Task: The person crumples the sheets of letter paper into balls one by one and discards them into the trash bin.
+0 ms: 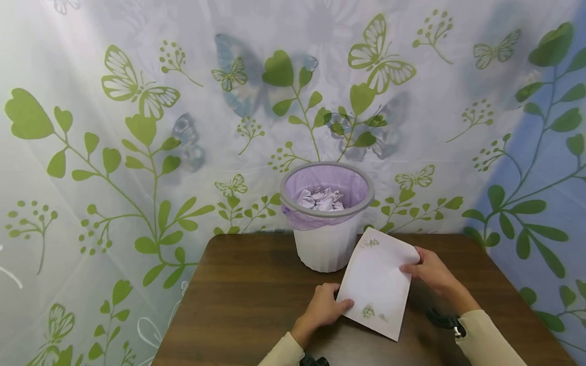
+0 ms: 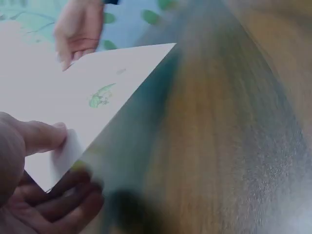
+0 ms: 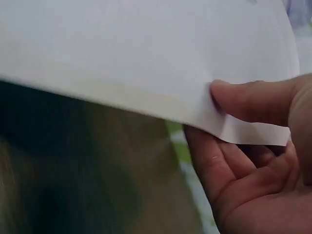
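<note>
Both hands hold one sheet of white paper (image 1: 376, 284) tilted above the table, with small green printed drawings near its ends. My left hand (image 1: 322, 306) pinches the lower left corner, thumb on top and fingers beneath, as the left wrist view shows. At the upper right corner my right hand (image 1: 432, 272) pinches the sheet between thumb and fingers, and the paper bends there in the right wrist view. Just behind the sheet stands a white waste bin (image 1: 322, 244) with a grey rim and a purple liner (image 1: 316, 219). Crumpled paper (image 1: 322, 200) lies inside it.
The bin stands at the back of a dark brown wooden table (image 1: 238, 300). A curtain (image 1: 192, 152) printed with green leaves and butterflies hangs right behind the table. Dark straps (image 1: 444, 321) circle both wrists, below light sleeves.
</note>
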Motion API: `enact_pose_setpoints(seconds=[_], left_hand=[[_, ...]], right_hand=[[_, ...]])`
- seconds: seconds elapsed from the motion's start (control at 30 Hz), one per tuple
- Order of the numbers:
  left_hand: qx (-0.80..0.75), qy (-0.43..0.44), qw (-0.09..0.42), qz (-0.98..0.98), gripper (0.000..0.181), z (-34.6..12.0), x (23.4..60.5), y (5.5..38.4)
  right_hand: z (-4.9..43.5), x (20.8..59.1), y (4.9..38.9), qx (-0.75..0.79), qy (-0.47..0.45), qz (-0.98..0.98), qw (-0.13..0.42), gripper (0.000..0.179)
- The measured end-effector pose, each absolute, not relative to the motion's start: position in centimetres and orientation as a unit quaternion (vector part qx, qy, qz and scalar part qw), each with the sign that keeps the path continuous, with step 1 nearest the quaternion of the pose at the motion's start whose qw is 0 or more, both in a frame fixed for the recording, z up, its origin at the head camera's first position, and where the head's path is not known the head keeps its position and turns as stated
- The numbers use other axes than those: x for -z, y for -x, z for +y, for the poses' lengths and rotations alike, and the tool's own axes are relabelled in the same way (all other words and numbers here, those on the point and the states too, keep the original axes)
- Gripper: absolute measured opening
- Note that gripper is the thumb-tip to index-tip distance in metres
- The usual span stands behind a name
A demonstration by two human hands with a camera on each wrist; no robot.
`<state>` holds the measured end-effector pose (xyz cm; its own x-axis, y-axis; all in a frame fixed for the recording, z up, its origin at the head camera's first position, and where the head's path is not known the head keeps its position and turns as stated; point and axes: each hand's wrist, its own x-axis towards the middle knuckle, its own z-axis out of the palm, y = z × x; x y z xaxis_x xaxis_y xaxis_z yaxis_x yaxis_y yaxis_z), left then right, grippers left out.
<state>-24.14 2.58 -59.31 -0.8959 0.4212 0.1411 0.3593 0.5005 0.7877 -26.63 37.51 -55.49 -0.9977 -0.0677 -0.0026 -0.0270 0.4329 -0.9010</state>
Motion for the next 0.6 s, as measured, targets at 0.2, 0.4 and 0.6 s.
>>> enact_pose_setpoints(seconds=[0.2, 0.4, 0.6], left_hand=[[-0.542, -0.22, 0.042, 0.81, 0.008, -0.9, 57.9, 23.7], [-0.534, -0.218, 0.04, 0.816, 0.013, -4.9, 55.8, 23.6], [-0.523, -0.231, 0.047, 0.819, 0.017, -8.9, 53.9, 23.5]], right_hand=[[35.2, 54.1, 25.2, 0.633, 0.059, 0.771, 0.036, 0.05], [34.2, 53.2, 23.7, 0.658, 0.084, 0.748, 0.029, 0.017], [33.9, 53.1, 22.9, 0.656, 0.129, 0.741, 0.056, 0.012]])
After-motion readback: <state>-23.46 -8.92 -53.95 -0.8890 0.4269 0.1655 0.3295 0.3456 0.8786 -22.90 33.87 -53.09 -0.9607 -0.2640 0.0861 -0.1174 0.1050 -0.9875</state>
